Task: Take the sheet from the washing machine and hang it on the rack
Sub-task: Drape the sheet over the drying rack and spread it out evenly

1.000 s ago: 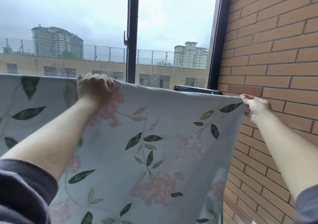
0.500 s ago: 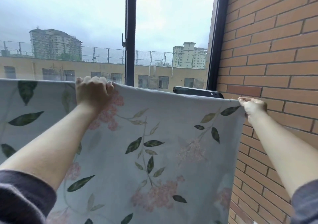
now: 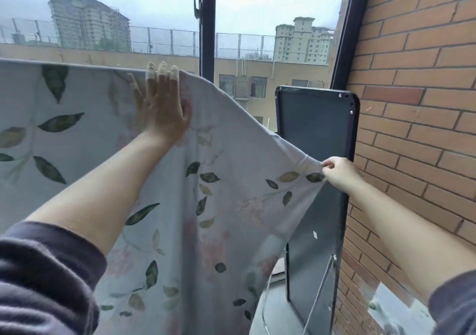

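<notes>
Sheet (image 3: 226, 206) in right grip (image 3: 340, 173)

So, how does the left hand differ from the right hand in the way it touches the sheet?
The left hand lies flat on the sheet with straight fingers; the right hand pinches the cloth with curled fingers. The left hand is high, at the sheet's top edge; the right hand is lower, at its side edge near the brick wall. Both touch the same sheet.
</notes>
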Motion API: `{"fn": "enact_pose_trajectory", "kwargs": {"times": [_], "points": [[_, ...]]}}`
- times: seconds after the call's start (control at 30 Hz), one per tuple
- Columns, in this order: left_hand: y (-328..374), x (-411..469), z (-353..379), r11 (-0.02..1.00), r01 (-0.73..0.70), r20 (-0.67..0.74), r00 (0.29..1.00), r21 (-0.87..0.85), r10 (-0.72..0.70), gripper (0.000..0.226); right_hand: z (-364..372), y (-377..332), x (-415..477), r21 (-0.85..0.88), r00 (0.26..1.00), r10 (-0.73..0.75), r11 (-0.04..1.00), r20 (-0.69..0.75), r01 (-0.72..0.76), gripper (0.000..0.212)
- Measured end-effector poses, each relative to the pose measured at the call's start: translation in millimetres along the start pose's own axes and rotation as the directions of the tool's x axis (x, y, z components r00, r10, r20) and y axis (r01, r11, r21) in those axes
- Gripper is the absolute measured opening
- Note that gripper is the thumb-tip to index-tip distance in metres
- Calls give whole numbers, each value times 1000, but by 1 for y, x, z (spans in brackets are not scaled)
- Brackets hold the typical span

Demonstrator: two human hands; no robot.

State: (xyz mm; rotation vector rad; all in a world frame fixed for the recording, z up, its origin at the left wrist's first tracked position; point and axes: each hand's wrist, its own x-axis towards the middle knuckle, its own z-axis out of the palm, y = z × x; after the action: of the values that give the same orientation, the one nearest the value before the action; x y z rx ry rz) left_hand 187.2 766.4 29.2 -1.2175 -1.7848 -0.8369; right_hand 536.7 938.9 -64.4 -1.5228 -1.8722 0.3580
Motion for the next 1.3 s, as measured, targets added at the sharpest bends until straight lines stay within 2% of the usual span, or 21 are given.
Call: {"fn": "enact_pose_trajectory", "kwargs": {"times": [0.07, 0.23, 0.37, 0.53, 0.7, 0.77, 0.9, 1.03, 1.1, 1.17, 1.2, 1.23, 1.3], "points": [[5, -16, 0, 999, 1, 38, 999, -53, 1, 65, 21, -6, -10, -39, 997, -19, 999, 71, 22, 32], [9, -57, 14, 996, -53, 227, 973, 68, 36, 69, 69, -24, -40, -87, 962, -86, 990, 259, 112, 49], [-9, -108, 25, 995, -47, 367, 930, 91, 11, 65, 117, -30, -73, 27, 941, -113, 994, 318, 110, 52], [-23, -169, 37, 997, -27, 508, 861, 76, -16, 64, 163, -13, -113, 183, 908, -15, 981, 419, -68, 72], [-17, -208, 49, 999, 5, 571, 820, 53, -35, 53, 190, 6, -127, 226, 802, 126, 924, 584, -309, 74], [-5, -218, 53, 998, 60, 641, 764, 36, -69, 42, 196, 11, -131, 213, 765, 154, 910, 626, -357, 73], [26, -244, 70, 992, 122, 817, 575, -29, -46, 30, 208, 33, -140, 227, 703, 197, 858, 683, -461, 70], [44, -271, 92, 980, 195, 913, 404, -22, -60, 36, 217, 55, -155, 261, 630, 278, 736, 725, -624, 70], [50, -281, 104, 978, 208, 938, 339, -4, -69, 35, 223, 62, -157, 284, 608, 274, 694, 745, -661, 82], [53, -290, 111, 973, 233, 950, 304, -4, -69, 33, 228, 60, -157, 334, 599, 229, 654, 768, -678, 101], [53, -293, 113, 969, 245, 951, 302, -12, -65, 32, 230, 57, -155, 361, 602, 206, 637, 771, -681, 102], [53, -295, 115, 966, 257, 950, 306, -22, -60, 32, 232, 54, -154, 377, 604, 196, 623, 773, -685, 95], [50, -296, 118, 960, 278, 943, 328, -36, -60, 31, 237, 51, -150, 391, 624, 190, 632, 758, -669, 61]]}}
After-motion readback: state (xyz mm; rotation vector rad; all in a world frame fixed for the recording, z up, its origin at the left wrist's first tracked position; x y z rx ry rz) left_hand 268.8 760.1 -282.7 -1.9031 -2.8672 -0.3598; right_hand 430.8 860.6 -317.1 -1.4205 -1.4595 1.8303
